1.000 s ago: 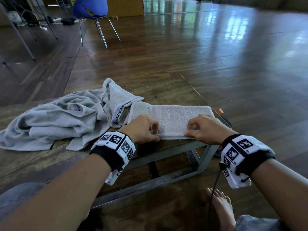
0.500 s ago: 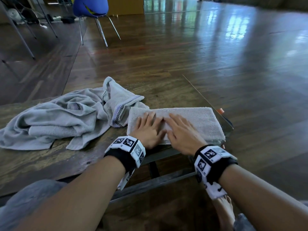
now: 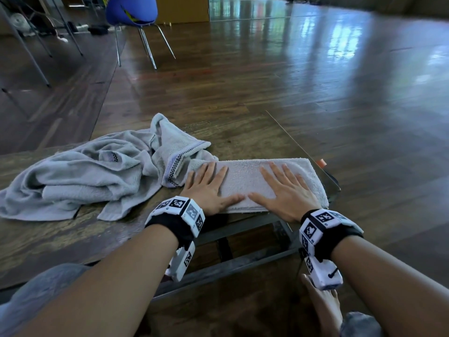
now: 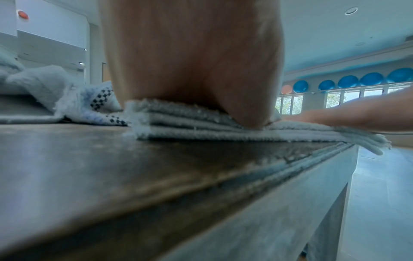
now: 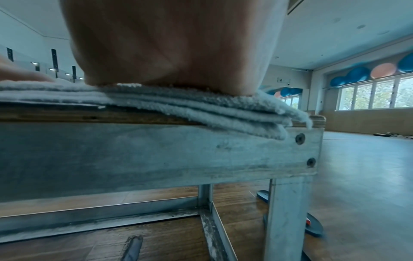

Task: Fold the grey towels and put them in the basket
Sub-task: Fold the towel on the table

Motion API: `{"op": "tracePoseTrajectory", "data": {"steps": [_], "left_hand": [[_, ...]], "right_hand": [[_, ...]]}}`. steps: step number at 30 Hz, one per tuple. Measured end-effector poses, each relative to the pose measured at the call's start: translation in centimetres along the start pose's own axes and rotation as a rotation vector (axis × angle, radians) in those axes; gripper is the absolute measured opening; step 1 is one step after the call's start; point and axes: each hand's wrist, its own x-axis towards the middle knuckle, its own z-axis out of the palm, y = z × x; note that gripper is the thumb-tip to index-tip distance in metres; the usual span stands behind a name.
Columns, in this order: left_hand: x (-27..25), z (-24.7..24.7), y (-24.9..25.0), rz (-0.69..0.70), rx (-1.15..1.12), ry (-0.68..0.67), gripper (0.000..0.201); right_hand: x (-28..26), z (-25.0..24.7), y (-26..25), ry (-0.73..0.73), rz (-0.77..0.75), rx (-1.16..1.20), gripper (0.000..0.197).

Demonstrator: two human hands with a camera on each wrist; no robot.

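Observation:
A grey towel (image 3: 245,176) folded into a long flat strip lies at the near right corner of the low wooden table (image 3: 60,239). My left hand (image 3: 209,186) lies flat on its left part, fingers straight and spread. My right hand (image 3: 284,188) presses flat on its right part the same way. The thumbs almost meet at the towel's near edge. In the wrist views the folded towel (image 4: 201,128) (image 5: 201,107) shows several stacked layers under each palm, its right end drooping over the table corner. No basket is in view.
A crumpled heap of grey towels (image 3: 92,173) with checkered trim lies on the table just left of my left hand. A blue chair (image 3: 132,10) stands on the wooden floor far behind. My bare foot (image 3: 320,305) is under the table's right end.
My hands went from pinching the towel's near edge to lying flat on top, then slid apart from the middle toward the two ends.

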Motion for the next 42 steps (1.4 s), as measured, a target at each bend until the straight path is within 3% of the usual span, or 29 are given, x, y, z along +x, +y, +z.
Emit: {"op": "tracePoseTrajectory", "data": {"steps": [5, 16, 18, 22, 25, 30, 32, 36, 39, 42], "left_hand": [[-0.1, 0.0, -1.2, -0.065, -0.03, 0.009, 0.126], [-0.5, -0.2, -1.6, -0.073, -0.011, 0.005, 0.128], [-0.6, -0.4, -1.3, -0.081, 0.014, 0.016, 0.127], [-1.3, -0.5, -0.6, -0.097, 0.093, 0.067, 0.124], [-1.8, -1.0, 0.5, -0.104, 0.142, 0.101, 0.12], [-2.7, -2.3, 1.5, -0.086, 0.175, 0.213, 0.099], [-3.2, -2.8, 1.8, -0.066, 0.19, 0.207, 0.087], [-3.9, -3.5, 1.9, -0.058, 0.114, 0.198, 0.058], [-4.5, -3.7, 1.0, -0.092, 0.028, 0.116, 0.044], [-4.7, -3.7, 0.6, -0.087, -0.029, 0.088, 0.041]], "right_hand": [[-0.1, -0.6, 0.9, -0.001, 0.063, 0.019, 0.114], [0.2, -2.5, 3.0, -0.12, 0.215, 0.087, 0.134], [0.4, -2.8, 2.4, -0.106, 0.224, 0.075, 0.129], [-0.3, -3.2, 0.1, 0.167, 0.031, -0.012, 0.093], [-0.7, -3.3, -1.8, 0.081, -0.063, 0.022, 0.068], [-0.4, -3.5, -2.2, -0.002, 0.035, 0.077, 0.07], [-0.2, -3.9, -1.9, 0.013, 0.036, 0.071, 0.067], [-0.4, -3.9, -2.3, 0.176, -0.072, 0.038, 0.05], [-1.0, -3.1, -3.0, 0.111, -0.097, 0.051, 0.044], [-1.4, -2.7, -2.9, 0.062, -0.062, 0.031, 0.045]]}}
